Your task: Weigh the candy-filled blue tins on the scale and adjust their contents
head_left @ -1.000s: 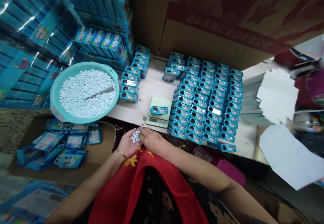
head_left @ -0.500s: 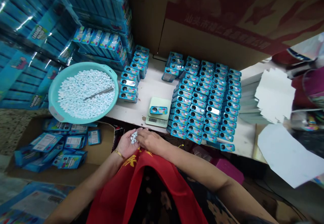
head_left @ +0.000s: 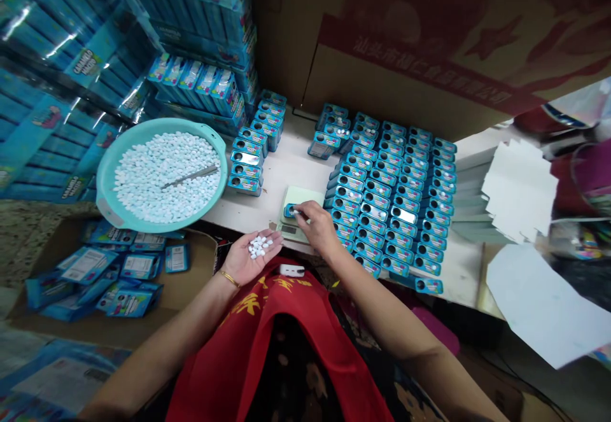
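- Standing, it seems, on the digital scale in the head view, one blue tin turns its round opening upward, partly covered by the right hand.
- That hand has thumb and fingers drawn together at the opening; whitish specks show there, but whether it grips any pellet I cannot tell.
- Palm up and unclenched, the left hand bears a loose cluster of white candy pellets.
- By my reading, this portion is only partly dealt with: a good many pellets lie in the palm, outside the tin.
- Plenty seems left over, as the turquoise basin holds a broad bed of pellets, with a slim grey tool laid across.
- Packed ranks of tins stand right of the scale, a shorter group to its left; many openings look dark, so how full they are cannot be judged.
- Materials: smooth, rounded pellets; glossy, narrow tins with rounded corners; matte plastic basin; brown corrugated carton; soft red apron with yellow lettering; stiff white sheets, angular-edged.
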A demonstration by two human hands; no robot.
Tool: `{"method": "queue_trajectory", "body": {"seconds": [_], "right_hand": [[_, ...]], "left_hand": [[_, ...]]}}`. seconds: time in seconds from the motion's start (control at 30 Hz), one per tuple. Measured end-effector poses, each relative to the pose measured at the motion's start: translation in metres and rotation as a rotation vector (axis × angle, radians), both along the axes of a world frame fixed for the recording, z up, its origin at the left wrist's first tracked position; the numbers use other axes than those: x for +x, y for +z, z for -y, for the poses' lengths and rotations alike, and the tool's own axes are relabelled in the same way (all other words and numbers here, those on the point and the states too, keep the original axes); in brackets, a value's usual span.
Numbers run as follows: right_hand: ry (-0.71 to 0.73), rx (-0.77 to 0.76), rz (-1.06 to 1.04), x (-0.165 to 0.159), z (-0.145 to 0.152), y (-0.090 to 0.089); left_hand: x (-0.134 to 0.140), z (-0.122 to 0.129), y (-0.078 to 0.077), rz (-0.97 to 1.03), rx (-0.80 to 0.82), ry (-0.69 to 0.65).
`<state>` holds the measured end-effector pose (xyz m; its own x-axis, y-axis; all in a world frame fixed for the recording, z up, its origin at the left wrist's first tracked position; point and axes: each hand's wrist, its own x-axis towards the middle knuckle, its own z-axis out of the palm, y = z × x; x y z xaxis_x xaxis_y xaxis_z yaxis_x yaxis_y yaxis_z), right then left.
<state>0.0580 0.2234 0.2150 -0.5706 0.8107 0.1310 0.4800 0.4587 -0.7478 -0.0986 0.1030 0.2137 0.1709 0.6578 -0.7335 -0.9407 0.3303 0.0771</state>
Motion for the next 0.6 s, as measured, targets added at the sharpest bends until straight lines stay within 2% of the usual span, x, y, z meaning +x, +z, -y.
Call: {"method": "queue_trajectory", "body": {"seconds": [0.17,0.3,0.37,0.5,0.53,0.6], "right_hand": [[-0.021,-0.041,-0.024,0.003,-0.003,-0.003],[-0.082,-0.078,-0.113,0.007,0.009,0.007],[-0.006,-0.136,-0.146,0.004,0.026,0.016],[0.332,-0.232,-0.125,0.000,0.065,0.030],[0.363,-0.232,-0.101,0.003,0.071,0.031],[0.336,-0.222,-0.050,0.013,0.076,0.029]], "left_hand": [[0.000,0.006,-0.004,0.008,-0.008,0.008],[0.002,0.009,-0.006,0.014,-0.042,-0.010],[0.005,0.010,-0.007,0.027,-0.073,-0.033],[0.010,0.014,-0.009,0.063,-0.118,-0.072],[0.010,0.016,-0.010,0.055,-0.140,-0.088],[0.007,0.020,-0.011,0.023,-0.187,-0.124]]}}
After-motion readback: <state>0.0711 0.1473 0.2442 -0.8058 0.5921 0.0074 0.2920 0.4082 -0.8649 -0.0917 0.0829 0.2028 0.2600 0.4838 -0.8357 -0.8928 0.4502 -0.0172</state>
